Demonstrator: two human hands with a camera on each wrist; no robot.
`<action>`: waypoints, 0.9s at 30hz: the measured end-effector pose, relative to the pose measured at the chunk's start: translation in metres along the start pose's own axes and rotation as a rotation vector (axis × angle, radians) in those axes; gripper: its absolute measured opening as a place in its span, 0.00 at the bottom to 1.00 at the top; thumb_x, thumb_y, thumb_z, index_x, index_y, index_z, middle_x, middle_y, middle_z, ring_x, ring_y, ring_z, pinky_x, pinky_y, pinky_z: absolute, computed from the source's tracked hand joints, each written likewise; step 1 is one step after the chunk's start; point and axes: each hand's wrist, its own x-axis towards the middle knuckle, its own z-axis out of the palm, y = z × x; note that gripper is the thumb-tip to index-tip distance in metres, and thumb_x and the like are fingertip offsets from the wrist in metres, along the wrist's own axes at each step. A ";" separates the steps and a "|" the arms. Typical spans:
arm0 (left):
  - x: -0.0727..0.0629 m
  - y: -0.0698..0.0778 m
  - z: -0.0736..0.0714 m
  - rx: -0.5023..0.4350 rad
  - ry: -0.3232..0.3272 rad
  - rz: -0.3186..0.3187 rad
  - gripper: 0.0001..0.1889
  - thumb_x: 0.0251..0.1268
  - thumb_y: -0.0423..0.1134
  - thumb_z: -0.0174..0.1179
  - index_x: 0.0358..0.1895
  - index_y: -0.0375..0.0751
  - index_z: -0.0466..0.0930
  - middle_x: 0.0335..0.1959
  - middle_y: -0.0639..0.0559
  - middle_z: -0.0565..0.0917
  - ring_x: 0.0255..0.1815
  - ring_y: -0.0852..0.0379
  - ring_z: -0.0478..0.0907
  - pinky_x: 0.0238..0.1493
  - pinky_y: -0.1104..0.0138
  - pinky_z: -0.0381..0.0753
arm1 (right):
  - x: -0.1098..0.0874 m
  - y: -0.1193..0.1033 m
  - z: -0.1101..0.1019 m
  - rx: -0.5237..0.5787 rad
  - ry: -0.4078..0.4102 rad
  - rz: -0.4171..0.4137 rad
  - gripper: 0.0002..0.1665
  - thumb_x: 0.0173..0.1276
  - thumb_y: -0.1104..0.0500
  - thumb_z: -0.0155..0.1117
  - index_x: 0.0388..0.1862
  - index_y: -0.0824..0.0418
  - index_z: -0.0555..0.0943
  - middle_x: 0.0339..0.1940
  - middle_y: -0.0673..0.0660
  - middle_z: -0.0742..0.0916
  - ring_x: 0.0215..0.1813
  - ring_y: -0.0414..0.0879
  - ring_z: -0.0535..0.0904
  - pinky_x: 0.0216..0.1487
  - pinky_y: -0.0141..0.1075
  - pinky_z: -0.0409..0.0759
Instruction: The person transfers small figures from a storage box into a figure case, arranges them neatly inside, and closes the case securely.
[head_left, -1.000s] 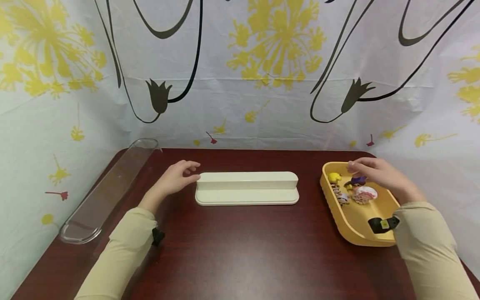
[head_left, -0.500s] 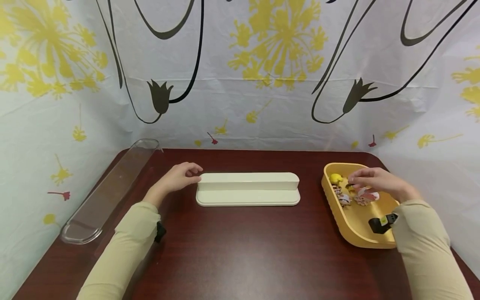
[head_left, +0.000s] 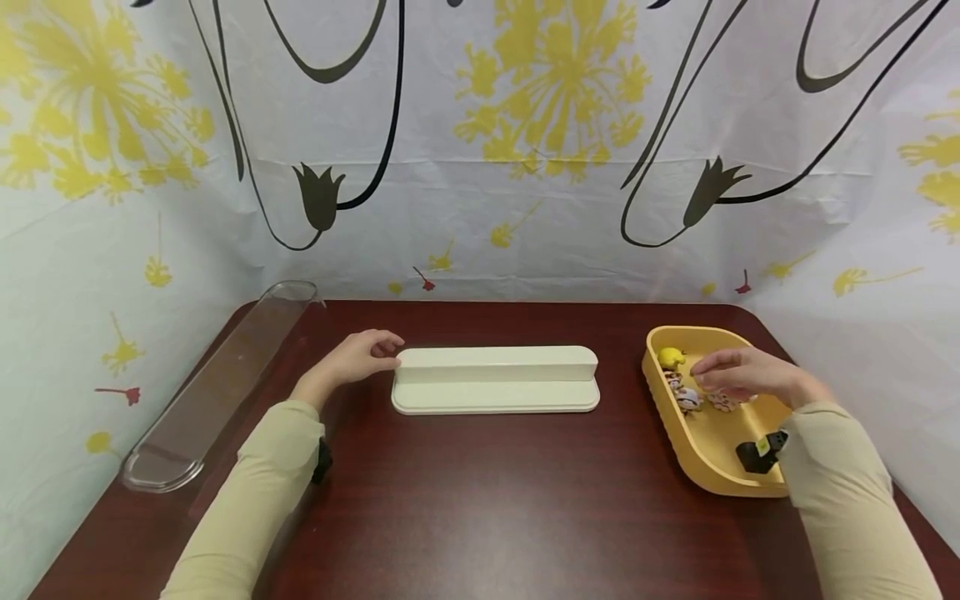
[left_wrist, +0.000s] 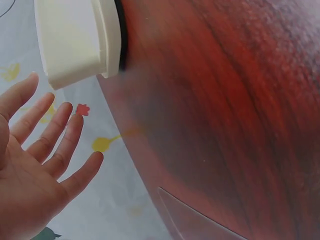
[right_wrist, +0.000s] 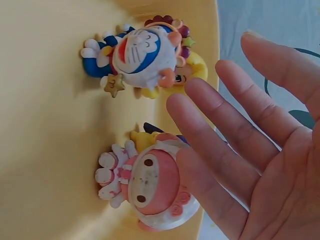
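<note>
My left hand [head_left: 354, 360] is at the left end of a cream stepped display base [head_left: 495, 393]. In the left wrist view its fingers are spread, with a small gap to the base [left_wrist: 70, 45]. Over a yellow tray [head_left: 678, 442], my right hand [head_left: 753, 375] hangs with straight fingers and holds nothing. Below it lie a blue-and-white cat figurine [right_wrist: 142, 47] and a pink rabbit-hooded figurine [right_wrist: 155, 182]. A yellow-headed figurine [head_left: 670, 358] sits near the tray's far left corner. Another figurine, dark purple and yellow, is mostly hidden behind the pink one in the right wrist view.
A long clear plastic cover [head_left: 225, 383] lies along the left edge of the dark red wooden table [head_left: 480, 500]. Patterned white cloth [head_left: 465, 225] hangs behind the table and at both sides.
My right hand has come lower and slightly nearer over the tray, now covering the purple figurine in the head view. The left hand has barely moved.
</note>
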 end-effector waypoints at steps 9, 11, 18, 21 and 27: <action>0.002 -0.003 0.003 0.005 -0.002 -0.001 0.18 0.58 0.39 0.58 0.50 0.35 0.73 0.43 0.44 0.76 0.43 0.48 0.73 0.44 0.57 0.72 | 0.002 0.004 0.000 -0.044 0.012 0.062 0.26 0.62 0.55 0.57 0.52 0.74 0.69 0.39 0.59 0.81 0.37 0.47 0.76 0.37 0.42 0.75; 0.002 -0.002 0.003 0.002 -0.003 0.001 0.17 0.58 0.39 0.58 0.49 0.36 0.74 0.42 0.45 0.76 0.42 0.49 0.73 0.43 0.58 0.72 | 0.003 0.004 0.000 -0.039 0.000 0.057 0.26 0.62 0.56 0.57 0.51 0.74 0.69 0.39 0.59 0.81 0.37 0.47 0.77 0.37 0.42 0.75; 0.004 -0.002 0.003 0.008 -0.006 0.004 0.15 0.57 0.39 0.58 0.47 0.36 0.75 0.40 0.46 0.77 0.40 0.51 0.73 0.41 0.59 0.73 | 0.006 0.008 0.002 0.003 -0.039 0.052 0.24 0.62 0.59 0.57 0.50 0.76 0.70 0.35 0.55 0.81 0.29 0.42 0.74 0.32 0.38 0.76; 0.004 -0.003 0.004 0.008 -0.008 0.003 0.15 0.58 0.39 0.58 0.47 0.36 0.75 0.40 0.46 0.77 0.41 0.51 0.73 0.41 0.59 0.73 | 0.007 0.011 0.003 0.005 -0.042 0.064 0.23 0.63 0.58 0.57 0.50 0.75 0.70 0.36 0.54 0.80 0.30 0.42 0.74 0.33 0.38 0.75; 0.005 -0.003 0.005 0.008 -0.015 -0.002 0.15 0.58 0.40 0.58 0.47 0.37 0.75 0.40 0.47 0.77 0.42 0.50 0.74 0.43 0.58 0.72 | 0.008 0.016 0.006 0.010 -0.044 0.069 0.24 0.62 0.58 0.57 0.51 0.74 0.69 0.35 0.53 0.80 0.31 0.42 0.73 0.32 0.37 0.74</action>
